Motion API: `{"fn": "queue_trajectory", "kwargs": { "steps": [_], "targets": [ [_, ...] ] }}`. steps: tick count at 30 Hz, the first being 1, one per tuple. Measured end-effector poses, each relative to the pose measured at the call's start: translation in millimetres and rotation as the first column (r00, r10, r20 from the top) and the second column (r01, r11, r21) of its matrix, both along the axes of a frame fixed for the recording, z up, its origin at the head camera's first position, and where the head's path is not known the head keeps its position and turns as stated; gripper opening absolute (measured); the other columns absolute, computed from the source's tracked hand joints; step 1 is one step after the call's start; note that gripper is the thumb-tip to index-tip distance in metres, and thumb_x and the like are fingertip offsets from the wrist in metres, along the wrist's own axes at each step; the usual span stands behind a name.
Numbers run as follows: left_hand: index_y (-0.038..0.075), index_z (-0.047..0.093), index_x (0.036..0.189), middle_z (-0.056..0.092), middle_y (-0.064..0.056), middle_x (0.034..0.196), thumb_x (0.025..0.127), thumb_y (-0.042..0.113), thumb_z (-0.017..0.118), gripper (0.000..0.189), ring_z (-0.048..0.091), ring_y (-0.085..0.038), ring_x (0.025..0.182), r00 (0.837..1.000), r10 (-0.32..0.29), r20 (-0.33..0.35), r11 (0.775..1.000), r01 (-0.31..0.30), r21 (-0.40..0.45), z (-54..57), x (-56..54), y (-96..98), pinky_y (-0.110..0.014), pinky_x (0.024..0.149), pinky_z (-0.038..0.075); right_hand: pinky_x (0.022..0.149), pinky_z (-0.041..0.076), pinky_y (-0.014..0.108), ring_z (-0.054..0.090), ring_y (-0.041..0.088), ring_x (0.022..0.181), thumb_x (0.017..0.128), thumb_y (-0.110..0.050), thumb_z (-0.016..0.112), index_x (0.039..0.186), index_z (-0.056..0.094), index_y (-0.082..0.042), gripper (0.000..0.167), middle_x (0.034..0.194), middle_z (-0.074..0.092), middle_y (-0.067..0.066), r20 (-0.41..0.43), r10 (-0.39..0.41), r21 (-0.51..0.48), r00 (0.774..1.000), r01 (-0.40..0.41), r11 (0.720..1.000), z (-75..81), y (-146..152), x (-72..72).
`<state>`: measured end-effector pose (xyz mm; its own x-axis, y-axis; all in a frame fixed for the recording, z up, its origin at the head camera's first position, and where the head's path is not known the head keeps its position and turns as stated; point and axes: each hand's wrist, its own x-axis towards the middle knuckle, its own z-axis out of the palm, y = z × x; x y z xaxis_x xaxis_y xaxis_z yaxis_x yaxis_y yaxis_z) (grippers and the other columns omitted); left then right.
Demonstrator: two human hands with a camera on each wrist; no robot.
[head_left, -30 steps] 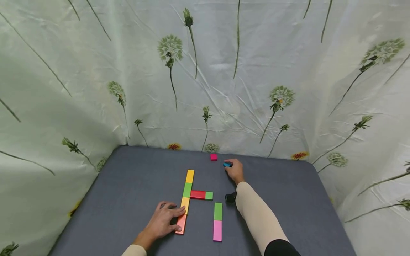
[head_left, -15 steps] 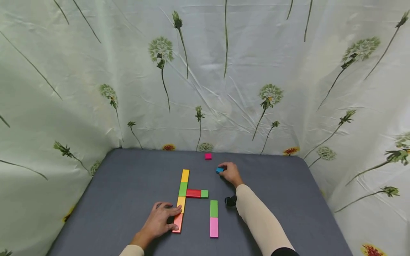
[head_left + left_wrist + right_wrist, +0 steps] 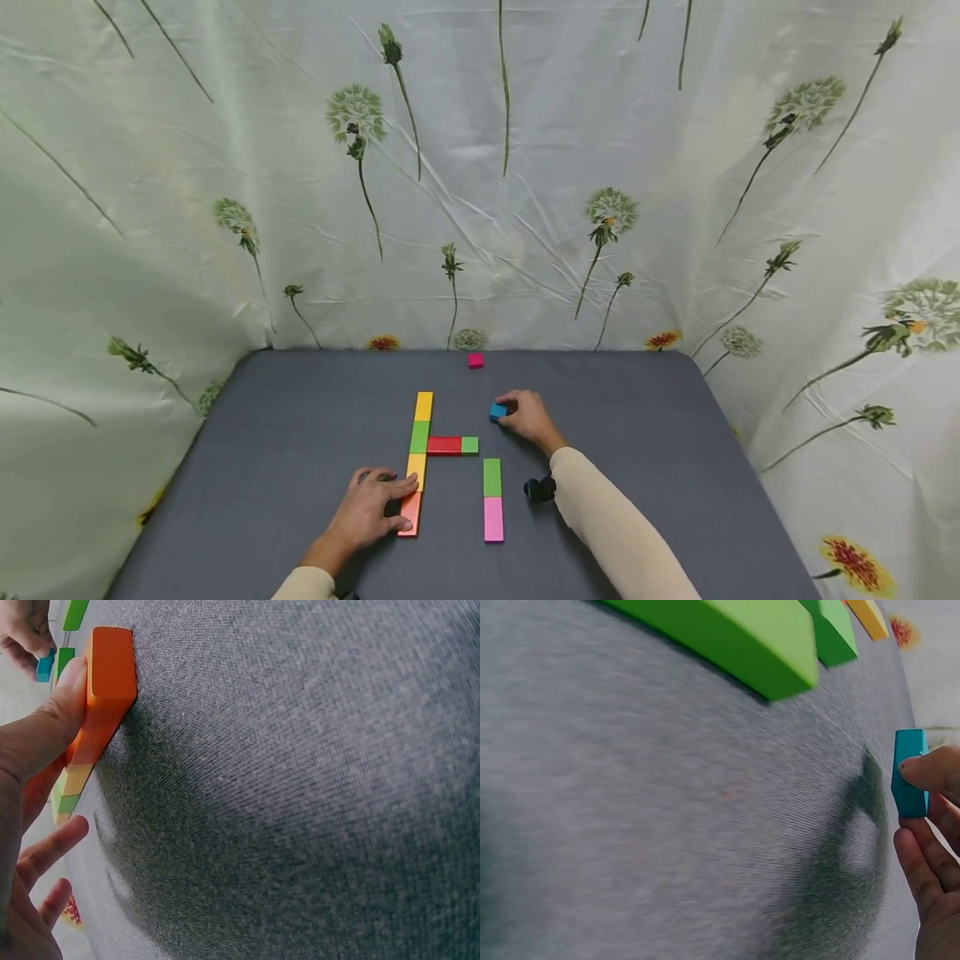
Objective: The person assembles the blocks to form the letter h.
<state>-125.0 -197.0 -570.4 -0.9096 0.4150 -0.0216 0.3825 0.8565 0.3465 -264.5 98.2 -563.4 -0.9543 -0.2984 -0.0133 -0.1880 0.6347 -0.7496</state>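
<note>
In the head view my right hand (image 3: 528, 418) pinches a small blue block (image 3: 497, 412) between thumb and fingers. The right wrist view shows that blue block (image 3: 909, 774) held above the grey surface, its shadow below. My left hand (image 3: 363, 510) rests on a straight row of blocks, thumb on the orange block (image 3: 409, 514) and a fingertip at the yellow block (image 3: 416, 472) beyond it. Farther along that row lie a green block (image 3: 420, 436) and another yellow block (image 3: 423, 406). From the row's side a red block (image 3: 444, 447) runs right, ending in a small green block (image 3: 470, 446).
Nearer me, a longer green block (image 3: 492, 477) and a pink block (image 3: 493, 520) form a separate line. A small magenta block (image 3: 476, 361) sits by the grey table's (image 3: 300, 417) far edge. Flower-printed cloth (image 3: 480, 167) hangs behind and at both sides.
My right hand has brought the blue block left and nearer, toward the small green block. The left hand stays on the row. The head view has shifted slightly.
</note>
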Motion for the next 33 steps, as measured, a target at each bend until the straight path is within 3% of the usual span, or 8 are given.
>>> {"fn": "queue_trajectory", "kwargs": {
  "steps": [11, 16, 23, 33],
  "targets": [
    [0.015, 0.069, 0.122, 0.066, 0.003, 0.124, 0.065, 0.038, 0.084, 0.063, 0.053, -0.028, 0.114, 0.999, 0.038, 0.03, 0.999, -0.038, -0.008, 0.7, 0.0, -0.9, -0.059, 0.1, 0.029, 0.073, 0.052, 0.032, 0.06, 0.019, 0.084, 0.077, 0.003, 0.076, 0.104, 0.072, 0.0, 0.028, 0.099, 0.069, 0.01, -0.062, 0.146, 0.015, 0.987, -0.146, 0.989, 0.3, 2.0, 21.4],
    [0.015, 0.068, 0.122, 0.066, 0.003, 0.123, 0.065, 0.04, 0.084, 0.064, 0.053, -0.029, 0.115, 0.998, 0.045, 0.043, 0.999, -0.045, -0.022, 3.0, -0.9, 0.0, -0.059, 0.1, 0.029, 0.072, 0.05, 0.028, 0.058, 0.015, 0.082, 0.076, 0.002, 0.077, 0.103, 0.073, -0.002, 0.027, 0.098, 0.068, 0.007, -0.063, 0.153, 0.018, 0.986, -0.153, 0.988, -1.4, 2.7, 28.3],
    [0.016, 0.068, 0.122, 0.066, 0.003, 0.123, 0.064, 0.039, 0.085, 0.064, 0.053, -0.028, 0.114, 0.998, 0.052, 0.033, 0.999, -0.052, -0.013, 3.1, -2.0, 0.1, -0.059, 0.101, 0.029, 0.075, 0.051, 0.03, 0.059, 0.017, 0.085, 0.078, 0.001, 0.075, 0.104, 0.072, 0.0, 0.027, 0.101, 0.068, 0.008, -0.063, 0.166, -0.013, 0.984, -0.167, 0.986, 0.5, 1.0, 34.7],
    [0.015, 0.067, 0.123, 0.066, 0.002, 0.124, 0.066, 0.037, 0.084, 0.064, 0.053, -0.029, 0.115, 0.998, 0.043, 0.044, 0.999, -0.043, -0.007, 0.3, -1.7, 1.6, -0.059, 0.101, 0.028, 0.068, 0.049, 0.026, 0.055, 0.012, 0.078, 0.076, 0.003, 0.074, 0.102, 0.073, 0.0, 0.026, 0.096, 0.068, 0.008, -0.004, 0.177, -0.014, 0.984, -0.177, 0.984, -0.4, -2.5, 36.6]
  ]
}}
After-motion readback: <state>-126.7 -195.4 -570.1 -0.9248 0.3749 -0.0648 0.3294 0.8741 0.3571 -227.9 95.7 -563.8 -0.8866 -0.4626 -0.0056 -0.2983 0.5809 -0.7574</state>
